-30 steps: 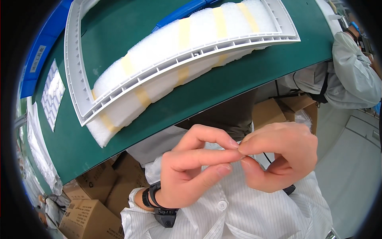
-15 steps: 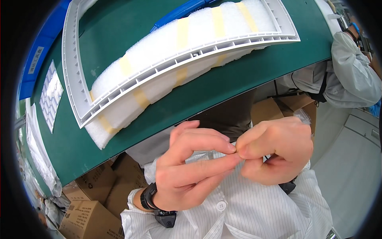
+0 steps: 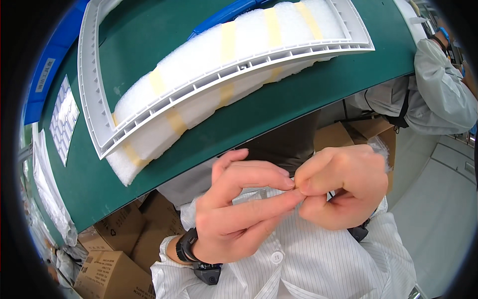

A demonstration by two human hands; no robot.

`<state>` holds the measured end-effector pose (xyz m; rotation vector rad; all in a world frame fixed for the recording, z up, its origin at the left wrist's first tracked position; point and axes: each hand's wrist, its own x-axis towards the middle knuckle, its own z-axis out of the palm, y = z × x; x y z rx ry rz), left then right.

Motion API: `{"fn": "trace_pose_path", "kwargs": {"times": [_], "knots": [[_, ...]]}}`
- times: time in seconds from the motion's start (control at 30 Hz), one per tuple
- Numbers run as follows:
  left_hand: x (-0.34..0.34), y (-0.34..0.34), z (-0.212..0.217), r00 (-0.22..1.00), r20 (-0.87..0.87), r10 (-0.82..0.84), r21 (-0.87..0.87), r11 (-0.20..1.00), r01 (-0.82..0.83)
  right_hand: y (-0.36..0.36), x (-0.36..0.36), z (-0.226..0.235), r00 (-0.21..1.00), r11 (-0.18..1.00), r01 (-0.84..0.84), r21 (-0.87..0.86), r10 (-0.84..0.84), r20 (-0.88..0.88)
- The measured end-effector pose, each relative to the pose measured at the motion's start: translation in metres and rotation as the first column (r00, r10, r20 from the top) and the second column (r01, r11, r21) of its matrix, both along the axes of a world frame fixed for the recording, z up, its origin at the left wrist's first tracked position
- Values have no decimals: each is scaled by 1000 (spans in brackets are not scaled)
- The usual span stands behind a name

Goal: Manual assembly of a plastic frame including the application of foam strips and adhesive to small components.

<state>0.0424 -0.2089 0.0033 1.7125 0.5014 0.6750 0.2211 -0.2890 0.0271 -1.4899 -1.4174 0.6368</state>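
Close to my chest, below the tabletop point(image 3: 279, 112) edge, I have both hands drawn together, probably so I can see fine work up close. My left hand point(image 3: 239, 209) and right hand point(image 3: 343, 187) meet fingertip to fingertip, each grip pinched on a tiny piece point(image 3: 298, 185) almost wholly hidden between them; I cannot tell what it is. On the green tabletop the white plastic frame point(image 3: 149, 107) lies over a white foam block point(image 3: 249, 40) banded with tan tape, well apart from my hands. Against half a second ago, the left fingers have spread slightly and the hands sit a touch higher; the pinch point has barely moved.
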Motion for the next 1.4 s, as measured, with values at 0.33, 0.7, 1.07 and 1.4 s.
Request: {"fn": "trace_pose_path", "kwargs": {"times": [0.33,0.7,1.07,1.4], "knots": [[0,0,-1,1000,6,-21,-46,999,21,3,-2,4,996,1000,22,-14,-23,-86],[1,-2,-1,1000,-15,-9,-89,996,8,1,7,5,994,994,-108,-31,107,-38],[2,-3,-2,1000,2,-9,-86,996,10,1,6,2,993,994,-101,-33,98,-65],[4,-8,-14,944,330,2,-622,753,216,-4,0,7,962,995,9,-98,-35,-271]]}}
